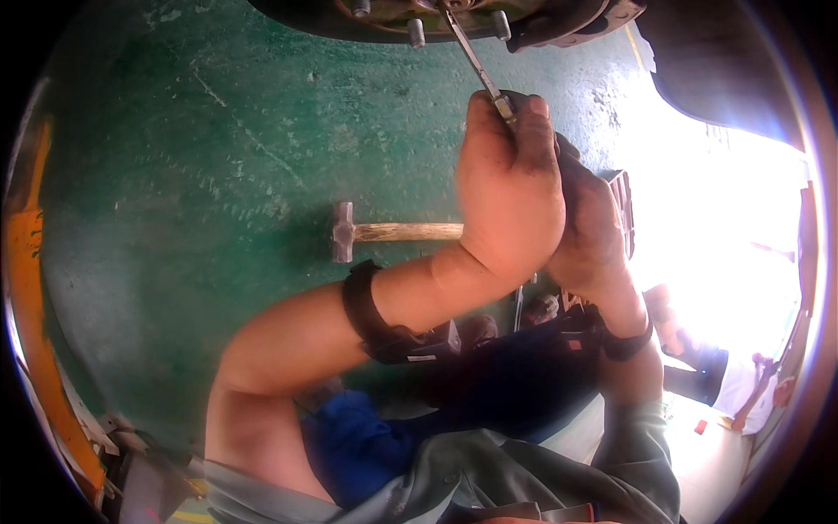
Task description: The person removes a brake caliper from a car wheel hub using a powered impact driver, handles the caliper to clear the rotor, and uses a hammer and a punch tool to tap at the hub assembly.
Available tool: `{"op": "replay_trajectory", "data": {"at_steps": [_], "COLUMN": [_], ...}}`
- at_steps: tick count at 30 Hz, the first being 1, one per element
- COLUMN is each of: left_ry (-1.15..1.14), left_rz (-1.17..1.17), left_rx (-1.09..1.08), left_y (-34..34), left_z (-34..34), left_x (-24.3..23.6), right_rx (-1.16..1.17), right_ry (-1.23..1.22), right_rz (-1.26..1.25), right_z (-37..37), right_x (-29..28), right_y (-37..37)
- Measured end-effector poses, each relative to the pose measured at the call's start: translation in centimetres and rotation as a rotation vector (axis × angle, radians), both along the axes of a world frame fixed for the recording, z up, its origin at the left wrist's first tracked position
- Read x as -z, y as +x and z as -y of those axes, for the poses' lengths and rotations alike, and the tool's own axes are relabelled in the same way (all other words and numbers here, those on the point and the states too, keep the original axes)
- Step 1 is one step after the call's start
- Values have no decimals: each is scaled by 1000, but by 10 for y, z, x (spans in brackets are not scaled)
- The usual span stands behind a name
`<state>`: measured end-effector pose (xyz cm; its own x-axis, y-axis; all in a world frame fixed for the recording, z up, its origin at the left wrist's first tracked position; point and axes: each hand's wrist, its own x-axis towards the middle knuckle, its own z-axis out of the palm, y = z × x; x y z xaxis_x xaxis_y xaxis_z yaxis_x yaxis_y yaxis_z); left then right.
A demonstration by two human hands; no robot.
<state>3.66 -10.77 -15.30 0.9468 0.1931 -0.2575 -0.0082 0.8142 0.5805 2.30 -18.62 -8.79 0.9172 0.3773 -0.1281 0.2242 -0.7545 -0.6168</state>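
My left hand (pixel 511 175) is closed around what looks like a screwdriver (pixel 476 65), its thumb lying along the top near a thick collar on the shank. The handle is hidden in the fist. The shank slants up to a dark round wheel hub (pixel 384 19) with several bolts (pixel 416 33) sticking out, and its tip sits near the hub's middle. Right beside and partly behind the left hand, my right hand (pixel 594 223) has its fingers curled; the left hand covers what they grip. Black bands circle both forearms.
A hammer (pixel 406 231) with a wooden handle lies on the green floor (pixel 218 157) below my left hand. An orange post (pixel 30 262) stands at the far left. Another person (pixel 742 393) is at the right, beside bright glare. A dark curved panel (pixel 733 70) hangs upper right.
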Motion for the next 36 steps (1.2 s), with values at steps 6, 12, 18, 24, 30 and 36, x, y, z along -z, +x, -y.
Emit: {"op": "replay_trajectory", "data": {"at_steps": [6,12,18,24,30,36], "left_ry": [7,149,-133,113,436,385], "left_rz": [15,15,60,74,272,113], "left_rx": [-84,73,372,482,431,449], "left_y": [8,2,-7,-13,-38,-23], "left_z": [10,-22,-70,-93,-99,-93], "left_x": [2,10,-6,4,-3,6], "right_rx": [-45,147,535,440,378,345], "right_ry": [2,271,1418,1267,1148,471], "right_rz": [47,-150,-1379,-1291,-1184,-356], "right_z": [5,-5,-12,-31,-31,-39], "right_x": [-1,9,17,19,22,28], "right_y": [9,3,-7,-20,-43,-45]}}
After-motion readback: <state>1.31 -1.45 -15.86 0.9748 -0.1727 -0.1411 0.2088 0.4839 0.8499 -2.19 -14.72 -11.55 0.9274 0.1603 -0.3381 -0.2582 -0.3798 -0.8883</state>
